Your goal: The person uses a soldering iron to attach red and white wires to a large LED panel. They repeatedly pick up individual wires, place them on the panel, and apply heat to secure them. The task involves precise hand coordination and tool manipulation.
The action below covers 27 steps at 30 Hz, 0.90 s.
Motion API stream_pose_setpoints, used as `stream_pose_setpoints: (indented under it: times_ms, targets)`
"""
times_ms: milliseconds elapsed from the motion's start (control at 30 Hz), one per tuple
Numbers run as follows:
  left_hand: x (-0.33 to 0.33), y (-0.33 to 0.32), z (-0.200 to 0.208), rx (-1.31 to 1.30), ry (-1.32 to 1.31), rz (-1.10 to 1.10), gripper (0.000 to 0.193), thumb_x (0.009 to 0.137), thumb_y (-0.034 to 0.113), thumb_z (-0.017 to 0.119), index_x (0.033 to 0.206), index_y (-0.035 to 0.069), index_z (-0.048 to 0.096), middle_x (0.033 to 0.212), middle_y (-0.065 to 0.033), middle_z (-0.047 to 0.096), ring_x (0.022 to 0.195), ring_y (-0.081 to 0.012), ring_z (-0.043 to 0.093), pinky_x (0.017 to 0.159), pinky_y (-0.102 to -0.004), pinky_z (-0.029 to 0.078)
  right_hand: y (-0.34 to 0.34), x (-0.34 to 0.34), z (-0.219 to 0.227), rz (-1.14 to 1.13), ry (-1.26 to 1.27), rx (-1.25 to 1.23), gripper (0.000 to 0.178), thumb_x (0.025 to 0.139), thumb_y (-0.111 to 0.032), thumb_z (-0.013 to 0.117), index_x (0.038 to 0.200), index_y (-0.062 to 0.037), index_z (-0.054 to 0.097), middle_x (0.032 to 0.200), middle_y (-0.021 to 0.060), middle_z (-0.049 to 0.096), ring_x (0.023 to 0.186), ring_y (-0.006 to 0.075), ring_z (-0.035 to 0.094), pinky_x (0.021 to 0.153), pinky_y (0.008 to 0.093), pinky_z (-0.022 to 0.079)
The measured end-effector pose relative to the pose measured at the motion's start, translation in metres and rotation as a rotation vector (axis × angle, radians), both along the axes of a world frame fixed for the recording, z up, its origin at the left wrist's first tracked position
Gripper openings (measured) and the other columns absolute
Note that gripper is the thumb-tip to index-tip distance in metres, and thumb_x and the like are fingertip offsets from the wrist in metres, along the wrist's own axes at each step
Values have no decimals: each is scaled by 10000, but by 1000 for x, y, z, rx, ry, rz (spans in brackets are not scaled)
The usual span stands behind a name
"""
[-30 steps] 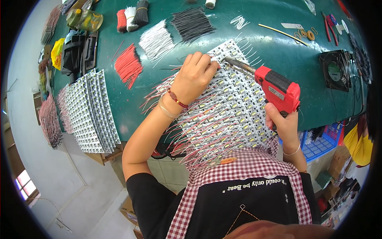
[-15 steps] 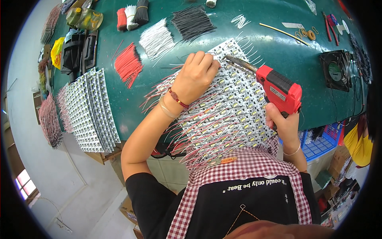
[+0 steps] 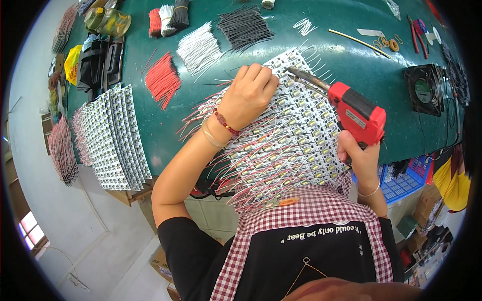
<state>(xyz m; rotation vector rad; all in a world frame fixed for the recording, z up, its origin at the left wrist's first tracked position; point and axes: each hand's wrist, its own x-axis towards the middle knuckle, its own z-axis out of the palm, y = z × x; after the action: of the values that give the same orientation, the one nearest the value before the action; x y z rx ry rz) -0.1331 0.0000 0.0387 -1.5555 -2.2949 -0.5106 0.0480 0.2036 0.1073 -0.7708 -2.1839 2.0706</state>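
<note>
My right hand (image 3: pixel 359 153) is wrapped round the grip of a red and black soldering gun (image 3: pixel 357 113). Its metal tip points up and left, over the far part of a white circuit board panel (image 3: pixel 314 133). Rows of small components cover the panel, and many red and white wires stick out along its left side. My left hand (image 3: pixel 251 93) rests at the panel's upper left, fingers curled and pinched together close to the soldering tip. Whatever lies between those fingertips is hidden or too small to make out.
On the green table (image 3: pixel 301 15) lie piles of red wires (image 3: pixel 162 80), white wires (image 3: pixel 199 48) and black wires (image 3: pixel 244 28). More panels (image 3: pixel 113 140) are stacked at the left. A black fan (image 3: pixel 424 89) stands at the right, below pliers (image 3: pixel 414 36). A blue basket (image 3: pixel 406 180) sits lower right.
The soldering gun and my right hand have shifted slightly right, and the tip has moved a little right along the panel. My left hand stays nearly in place.
</note>
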Motion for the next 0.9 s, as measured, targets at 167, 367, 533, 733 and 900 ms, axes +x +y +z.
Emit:
stream_pose_setpoints:
  times_ms: [167,367,533,733,900]
  targets:
    - [2,-1,3,-34,-35,7,185,764,55,655,940,2,646,833,-74,486,812,-232,519,724,-348,437,8,6,4,-68,-30,-88,139,866,-96,692,924,-7,602,647,12,591,478,75,532,434,218,405]
    - [-3,-1,6,-71,-3,-21,200,759,51,652,951,-3,640,846,-71,507,808,-229,526,723,-348,437,10,14,1,-46,9,-156,102,886,-87,663,895,-9,599,607,16,580,469,84,534,431,228,400]
    - [10,0,15,30,-34,-36,216,758,45,645,971,11,647,852,-65,520,797,-220,525,707,-347,436,9,21,-2,-60,8,-158,99,893,-92,660,892,-13,600,588,13,575,469,81,530,431,230,400]
    - [18,2,2,26,-105,-28,199,757,49,640,955,37,656,814,-64,493,779,-226,513,701,-344,436,7,25,-8,28,-62,-83,243,923,-50,562,1128,80,548,592,27,543,471,92,511,459,233,416]
    - [19,4,2,15,-110,-25,195,766,50,627,958,31,657,817,-70,492,772,-232,506,706,-353,430,4,22,-10,31,-56,-40,149,911,-52,601,1029,40,597,605,17,570,479,83,525,458,229,414]
